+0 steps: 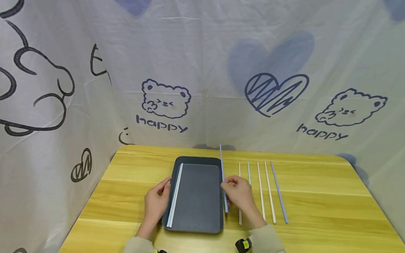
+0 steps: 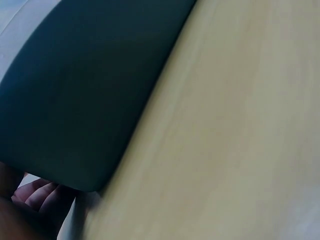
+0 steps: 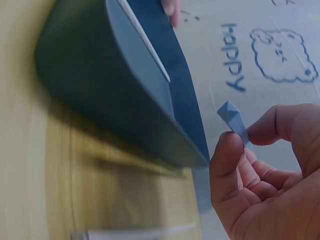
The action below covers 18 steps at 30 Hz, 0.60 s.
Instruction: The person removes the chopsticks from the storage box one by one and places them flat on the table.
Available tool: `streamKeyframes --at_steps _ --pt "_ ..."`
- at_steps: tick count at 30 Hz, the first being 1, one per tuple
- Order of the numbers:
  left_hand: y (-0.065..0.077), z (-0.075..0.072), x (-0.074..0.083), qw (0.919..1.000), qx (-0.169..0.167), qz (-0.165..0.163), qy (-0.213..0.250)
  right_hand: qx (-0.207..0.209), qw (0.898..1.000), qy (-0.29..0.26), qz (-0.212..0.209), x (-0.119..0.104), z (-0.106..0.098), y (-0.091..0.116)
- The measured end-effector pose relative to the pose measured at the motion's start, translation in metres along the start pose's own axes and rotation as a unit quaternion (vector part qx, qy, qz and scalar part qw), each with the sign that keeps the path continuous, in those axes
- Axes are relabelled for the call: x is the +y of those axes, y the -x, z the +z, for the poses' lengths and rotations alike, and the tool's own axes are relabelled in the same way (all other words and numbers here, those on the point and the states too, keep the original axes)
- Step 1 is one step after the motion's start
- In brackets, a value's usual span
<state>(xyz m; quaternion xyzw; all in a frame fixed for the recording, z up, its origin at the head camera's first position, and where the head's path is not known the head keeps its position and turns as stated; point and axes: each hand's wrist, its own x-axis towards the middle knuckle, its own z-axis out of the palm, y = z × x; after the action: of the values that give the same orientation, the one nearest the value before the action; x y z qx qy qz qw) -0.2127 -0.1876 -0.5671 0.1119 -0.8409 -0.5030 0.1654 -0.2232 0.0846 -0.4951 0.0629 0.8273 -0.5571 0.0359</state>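
A dark rectangular tray point(image 1: 198, 226) lies on the table, its long sides running away from me. My left hand point(image 1: 156, 203) grips the tray's left rim; in the left wrist view its fingers point(image 2: 42, 197) curl beside the tray's edge. Pale thin sticks point(image 1: 175, 195) lie close together along the tray's left inner side. My right hand point(image 1: 240, 192) pinches a blue-purple stick point(image 1: 222, 163) between thumb and fingers, held over the tray's right rim. In the right wrist view the faceted end of that stick point(image 3: 231, 114) points up between the fingertips.
Right of the tray, several thin sticks lie roughly parallel on the wooden table point(image 1: 334, 207): a pinkish one point(image 1: 240, 218), a teal one point(image 1: 249, 172), two pale ones point(image 1: 270, 193) and a blue one point(image 1: 280, 196). Printed cloth point(image 1: 217, 104) hangs behind the table.
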Motion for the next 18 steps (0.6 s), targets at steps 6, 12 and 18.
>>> streamKeyframes --at_steps 6,12,18 --pt "0.0 -0.001 -0.001 1.0 0.0 -0.001 -0.001 0.018 1.0 0.003 0.015 0.011 -0.022 -0.005" --pt "0.002 -0.002 0.001 1.0 0.001 -0.002 -0.008 0.028 0.999 0.016 0.019 0.018 -0.039 -0.007" --pt "0.001 -0.002 0.0 1.0 0.002 0.001 -0.006 0.035 0.999 0.034 0.011 0.026 -0.058 -0.01"
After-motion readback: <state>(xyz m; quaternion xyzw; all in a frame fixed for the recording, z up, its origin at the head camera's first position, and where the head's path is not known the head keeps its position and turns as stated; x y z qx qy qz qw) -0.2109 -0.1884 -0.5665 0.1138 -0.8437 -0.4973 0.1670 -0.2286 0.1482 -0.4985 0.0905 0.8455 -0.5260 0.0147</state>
